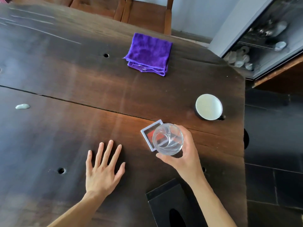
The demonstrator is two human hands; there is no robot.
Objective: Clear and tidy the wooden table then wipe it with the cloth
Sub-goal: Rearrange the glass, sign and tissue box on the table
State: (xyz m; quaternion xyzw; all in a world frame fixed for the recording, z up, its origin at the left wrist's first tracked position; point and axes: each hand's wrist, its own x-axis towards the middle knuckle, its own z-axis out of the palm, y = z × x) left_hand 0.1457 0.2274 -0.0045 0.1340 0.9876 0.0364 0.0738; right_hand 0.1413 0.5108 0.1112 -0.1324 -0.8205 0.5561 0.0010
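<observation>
My right hand [186,154] grips a clear drinking glass [168,139] from the side, over a square white-framed coaster [148,132] that the glass partly hides. I cannot tell whether the glass rests on the coaster or hangs above it. My left hand [103,169] lies flat on the dark wooden table [73,79] with fingers spread, holding nothing. A folded purple cloth [149,54] lies near the table's far edge. A black cup with a white inside [209,106] stands close to the right edge. A pale smear or blob [22,106] sits at the left.
A black tissue box [165,205] stands at the near edge under my right forearm. Wooden chairs [144,13] are behind the far edge. A glass-fronted cabinet [265,40] with glassware stands at the right over dark floor tiles. Small round holes [61,170] dot the tabletop.
</observation>
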